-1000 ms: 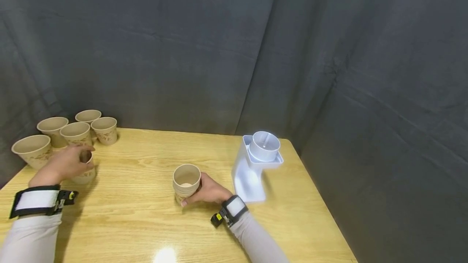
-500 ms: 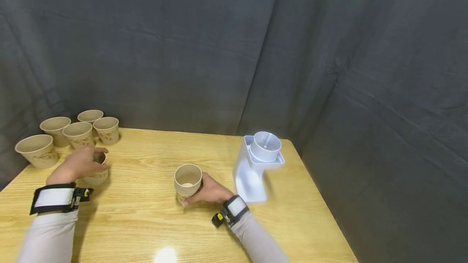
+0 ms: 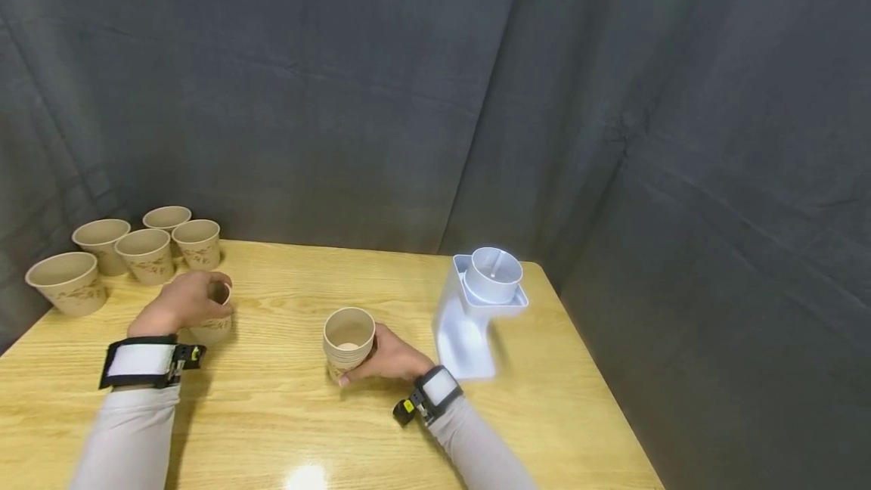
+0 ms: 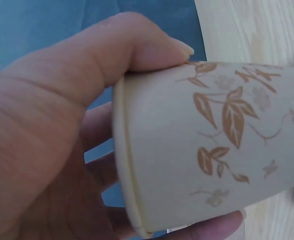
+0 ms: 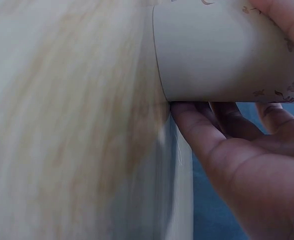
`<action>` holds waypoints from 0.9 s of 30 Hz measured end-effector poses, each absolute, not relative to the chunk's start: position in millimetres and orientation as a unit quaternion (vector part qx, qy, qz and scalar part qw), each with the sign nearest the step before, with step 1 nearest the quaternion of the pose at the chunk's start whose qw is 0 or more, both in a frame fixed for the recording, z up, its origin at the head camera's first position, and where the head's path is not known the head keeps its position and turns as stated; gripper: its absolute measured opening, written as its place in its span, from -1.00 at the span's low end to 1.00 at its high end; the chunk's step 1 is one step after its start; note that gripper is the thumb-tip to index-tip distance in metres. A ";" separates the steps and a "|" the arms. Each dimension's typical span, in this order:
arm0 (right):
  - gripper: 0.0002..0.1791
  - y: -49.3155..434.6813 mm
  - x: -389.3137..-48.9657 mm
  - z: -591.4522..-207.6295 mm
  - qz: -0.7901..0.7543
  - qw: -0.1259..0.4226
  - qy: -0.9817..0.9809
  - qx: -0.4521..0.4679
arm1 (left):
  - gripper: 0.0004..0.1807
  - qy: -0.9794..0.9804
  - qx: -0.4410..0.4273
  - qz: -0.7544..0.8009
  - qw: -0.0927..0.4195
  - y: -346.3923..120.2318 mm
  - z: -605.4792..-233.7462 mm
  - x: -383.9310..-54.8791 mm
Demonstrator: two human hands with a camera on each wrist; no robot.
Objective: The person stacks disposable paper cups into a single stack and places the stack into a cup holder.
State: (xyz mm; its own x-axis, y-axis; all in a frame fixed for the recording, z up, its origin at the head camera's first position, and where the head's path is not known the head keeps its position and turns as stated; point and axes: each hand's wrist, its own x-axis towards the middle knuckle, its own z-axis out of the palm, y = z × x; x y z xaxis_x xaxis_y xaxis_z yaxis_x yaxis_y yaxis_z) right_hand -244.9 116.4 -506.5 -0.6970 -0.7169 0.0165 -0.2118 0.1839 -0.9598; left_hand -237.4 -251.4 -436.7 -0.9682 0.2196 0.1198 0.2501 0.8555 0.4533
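Note:
My left hand (image 3: 184,302) grips a beige paper cup (image 4: 211,130) from above by its rim, thumb on one side and fingers on the other. Brown leaf prints run along that cup's wall in the left wrist view. Near the table's middle, my right hand (image 3: 389,355) holds a stack of nested paper cups (image 3: 348,339) low on its right side. The stack stands upright, mouth up, with several rims showing. In the right wrist view the lowest cup (image 5: 216,55) has its base at the tabletop, fingers and thumb around its wall.
Several single paper cups stand mouth up at the back left, among them a front-left cup (image 3: 66,284) and a right-hand cup (image 3: 199,245). A white stand with a round holder (image 3: 493,278) is right of the stack. Dark curtains (image 3: 340,97) border the wooden table (image 3: 286,414).
My left hand has moved right with its paper cup, away from the group of cups at the left. The right hand and the stack have stayed in place.

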 end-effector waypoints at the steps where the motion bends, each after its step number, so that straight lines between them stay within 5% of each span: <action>1: -0.03 116.0 -244.9 -506.7 -0.555 0.228 0.735 -0.317 | -0.71 -0.962 -0.124 -0.243 0.031 -249.0 -436.7 -237.9; 14: -0.04 114.8 -244.1 -508.0 -0.558 0.237 0.729 -0.318 | -0.48 -0.943 -0.146 -0.295 -0.046 -216.0 -426.4 -238.2; 23: -0.02 117.7 -246.0 -505.8 -0.557 0.233 0.727 -0.326 | -0.61 -0.929 -0.197 -0.297 0.096 -191.4 -408.7 -235.9; 27: -0.03 117.3 -246.6 -506.0 -0.554 0.233 0.730 -0.326 | -0.59 -0.921 -0.194 -0.315 0.120 -181.6 -397.6 -230.1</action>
State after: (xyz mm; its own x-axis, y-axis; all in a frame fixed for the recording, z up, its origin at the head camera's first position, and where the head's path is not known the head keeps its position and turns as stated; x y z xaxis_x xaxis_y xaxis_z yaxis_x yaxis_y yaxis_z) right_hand -246.6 117.3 -506.0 -0.6797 -0.7332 0.0217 -0.2174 0.1731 -0.9606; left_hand -230.1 -181.6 -397.6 -0.8962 0.2815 0.3429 0.4326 0.7262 0.5343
